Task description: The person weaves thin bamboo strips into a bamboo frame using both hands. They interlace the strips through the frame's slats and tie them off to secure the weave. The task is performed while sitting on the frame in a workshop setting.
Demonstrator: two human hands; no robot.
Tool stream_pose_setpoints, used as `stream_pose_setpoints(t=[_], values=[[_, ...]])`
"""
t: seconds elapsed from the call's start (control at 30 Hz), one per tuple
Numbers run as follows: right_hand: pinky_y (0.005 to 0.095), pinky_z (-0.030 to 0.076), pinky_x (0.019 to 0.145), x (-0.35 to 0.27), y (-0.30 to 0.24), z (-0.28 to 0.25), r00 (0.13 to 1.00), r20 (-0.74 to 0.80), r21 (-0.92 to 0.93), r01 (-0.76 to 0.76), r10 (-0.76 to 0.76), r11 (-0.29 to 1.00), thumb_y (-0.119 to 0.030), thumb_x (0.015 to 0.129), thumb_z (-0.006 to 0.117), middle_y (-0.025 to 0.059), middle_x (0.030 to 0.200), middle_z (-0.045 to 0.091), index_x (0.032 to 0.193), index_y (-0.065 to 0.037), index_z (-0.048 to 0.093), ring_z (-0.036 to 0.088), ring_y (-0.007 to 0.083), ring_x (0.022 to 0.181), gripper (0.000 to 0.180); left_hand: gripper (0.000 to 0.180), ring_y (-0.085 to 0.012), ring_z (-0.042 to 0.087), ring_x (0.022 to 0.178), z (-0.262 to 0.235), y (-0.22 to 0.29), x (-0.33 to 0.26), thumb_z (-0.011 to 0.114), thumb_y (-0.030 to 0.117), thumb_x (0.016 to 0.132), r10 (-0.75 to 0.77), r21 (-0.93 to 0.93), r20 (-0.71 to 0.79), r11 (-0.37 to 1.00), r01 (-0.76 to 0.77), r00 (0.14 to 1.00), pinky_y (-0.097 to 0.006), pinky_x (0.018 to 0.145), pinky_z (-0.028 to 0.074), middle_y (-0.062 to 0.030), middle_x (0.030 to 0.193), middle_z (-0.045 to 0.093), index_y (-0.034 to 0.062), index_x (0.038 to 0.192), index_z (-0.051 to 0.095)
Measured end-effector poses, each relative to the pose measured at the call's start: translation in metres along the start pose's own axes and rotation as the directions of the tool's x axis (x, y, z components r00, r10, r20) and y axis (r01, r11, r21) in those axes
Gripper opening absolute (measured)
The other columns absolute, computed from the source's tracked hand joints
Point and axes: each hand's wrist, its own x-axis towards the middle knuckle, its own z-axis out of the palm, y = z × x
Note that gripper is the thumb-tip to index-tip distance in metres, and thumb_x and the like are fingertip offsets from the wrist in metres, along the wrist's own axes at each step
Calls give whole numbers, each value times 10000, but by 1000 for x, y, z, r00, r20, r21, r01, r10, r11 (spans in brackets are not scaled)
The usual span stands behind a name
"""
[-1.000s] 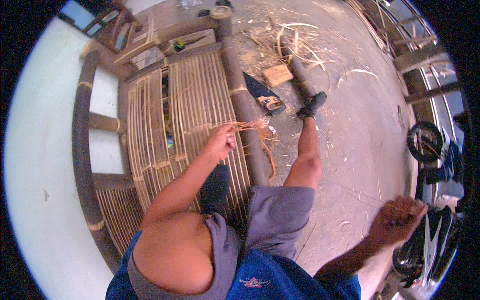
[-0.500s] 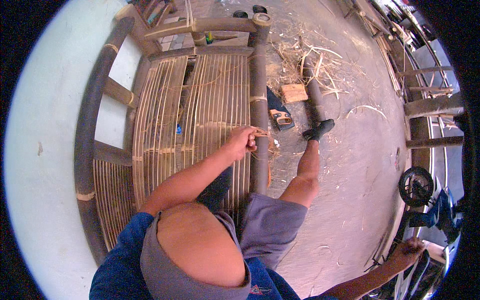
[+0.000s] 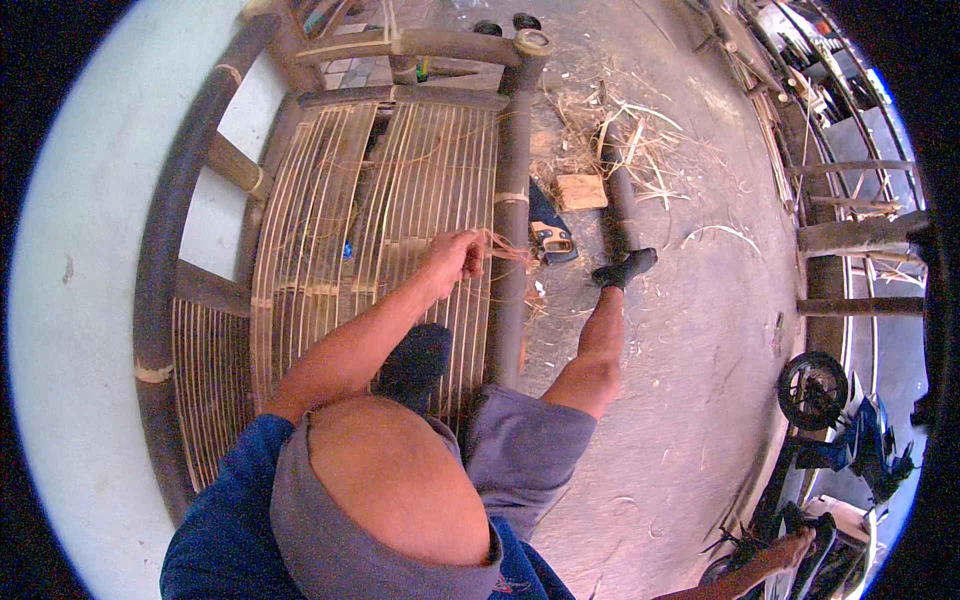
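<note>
My left hand (image 3: 460,262) is closed around a bundle of thin brown fibre strips (image 3: 508,254) above the slatted seat of a bamboo bench (image 3: 510,310). The strips' loose ends reach over the round front rail, and a few thin loops hang below. My right hand (image 3: 795,548) is stretched far out to the lower right, small in view beside dark motorbike parts. Its fingers look drawn together; whatever they hold is too small to make out.
A handsaw (image 3: 552,240) with an orange-and-black handle and a wooden block (image 3: 580,192) lie on the floor beside the bench. Beyond my dark-covered foot (image 3: 625,268) are a bamboo pole (image 3: 618,185) and scattered shavings (image 3: 650,125). A motorbike (image 3: 860,430) stands at right.
My left hand has shifted a little left and up from the rail, with the strips now stretched across it. My right hand has dropped lower and slightly left.
</note>
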Motion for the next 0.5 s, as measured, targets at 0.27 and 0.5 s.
stream_pose_setpoints(t=[0.27,0.5], values=[[377,473,928,-145,-294,59,709,667,703,-498,-229,508,-123,934,493,120,1042,691,1070,3,676,624,218,1007,260,443,-256,673,919,32,-15,-53,567,377,974,530,817,260,325,-477,807,-391,819,528,-178,1067,693,-7,1180,646],[515,526,666,-209,-548,13,314,644,761,-173,-698,625,-274,972,515,278,842,660,1032,-36,654,669,445,821,281,431,-171,645,945,34,-24,-106,510,408,1017,-73,585,389,790,-185,918,-326,815,524,-80,1042,706,35,1156,675]])
